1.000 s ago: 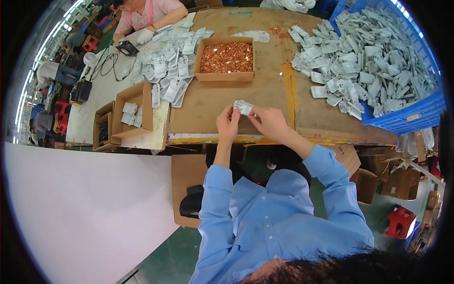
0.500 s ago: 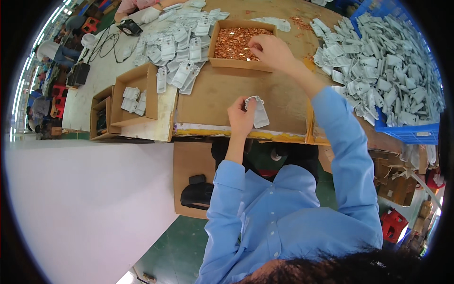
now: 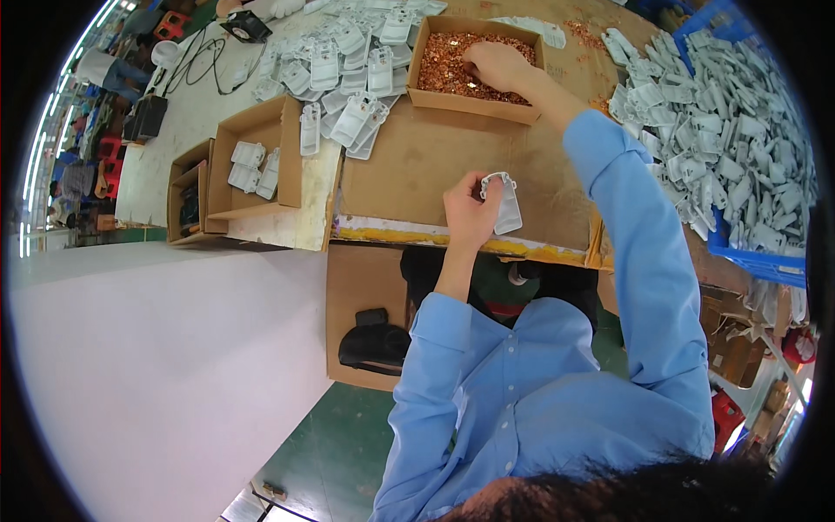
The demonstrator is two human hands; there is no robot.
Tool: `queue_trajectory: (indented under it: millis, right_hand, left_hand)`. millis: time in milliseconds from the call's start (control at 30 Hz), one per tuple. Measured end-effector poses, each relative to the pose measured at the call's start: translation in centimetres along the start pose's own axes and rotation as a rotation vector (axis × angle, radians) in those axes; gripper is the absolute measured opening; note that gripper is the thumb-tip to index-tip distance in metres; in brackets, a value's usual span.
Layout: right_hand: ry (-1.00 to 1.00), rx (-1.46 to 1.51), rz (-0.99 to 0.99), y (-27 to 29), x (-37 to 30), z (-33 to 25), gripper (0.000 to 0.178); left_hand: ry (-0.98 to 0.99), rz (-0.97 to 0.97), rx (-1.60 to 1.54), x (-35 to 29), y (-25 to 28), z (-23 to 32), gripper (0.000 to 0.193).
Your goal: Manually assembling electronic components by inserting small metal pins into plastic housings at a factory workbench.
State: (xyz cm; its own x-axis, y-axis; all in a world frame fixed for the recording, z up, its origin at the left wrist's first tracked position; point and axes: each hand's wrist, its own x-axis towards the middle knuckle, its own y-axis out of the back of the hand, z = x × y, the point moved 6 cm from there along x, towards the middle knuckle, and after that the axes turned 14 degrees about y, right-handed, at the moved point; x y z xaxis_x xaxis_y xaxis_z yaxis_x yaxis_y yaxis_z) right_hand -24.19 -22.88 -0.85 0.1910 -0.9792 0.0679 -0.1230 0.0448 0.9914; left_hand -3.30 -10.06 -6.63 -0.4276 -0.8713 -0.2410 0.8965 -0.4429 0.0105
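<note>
My left hand (image 3: 470, 211) is closed on a white plastic casing (image 3: 510, 211), thumb across its upper end. It holds the casing tilted above the cardboard-covered table, close to the front edge. Farther away, my right hand (image 3: 502, 67) reaches into an open cardboard box (image 3: 474, 105) filled with small copper-coloured metal pieces (image 3: 444, 68). Its fingers are pinched together at the surface of the pieces, and what lies between the fingertips is too small to make out.
Many similar casings (image 3: 355, 120) lie piled left of the copper box. A blue crate (image 3: 765, 264) heaped with pale plastic parts (image 3: 726, 130) stands at the right. Another cardboard box (image 3: 290, 174) at the left holds a few casings. Cables (image 3: 196, 74) lie at the far left.
My right hand has moved slightly left and down among the copper pieces. The left hand keeps hold of the casing. The whole view has shifted a little.
</note>
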Motion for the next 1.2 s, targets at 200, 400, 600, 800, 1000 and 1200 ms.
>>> queue_trajectory:
  millis: [200,400,600,800,1000,1200]
  right_hand:
    - [0.006,-0.119,-0.068,0.3,0.4,-0.9,0.014]
    - [0.020,-0.211,-0.104,0.2,0.5,-1.1,0.014]
    - [0.009,-0.248,-0.119,0.7,0.9,-1.6,0.013]
    - [-0.032,-0.248,-0.199,0.6,1.5,-1.2,0.017]
    - [-0.089,-0.180,-0.239,0.5,1.8,-0.8,0.020]
    - [-0.152,-0.053,-0.215,0.7,1.0,-0.2,0.020]
  left_hand:
    - [-0.029,0.022,0.010,0.0,0.1,0.1,0.018]
    - [-0.026,0.017,0.021,0.0,0.0,0.1,0.018]
    - [-0.025,0.018,0.039,-0.1,0.1,0.5,0.018]
    - [-0.047,0.027,0.043,-0.1,-0.1,0.6,0.018]
    - [-0.031,0.030,0.068,-0.1,-0.1,0.6,0.018]
    - [-0.052,0.039,0.083,-0.3,-0.2,0.9,0.017]
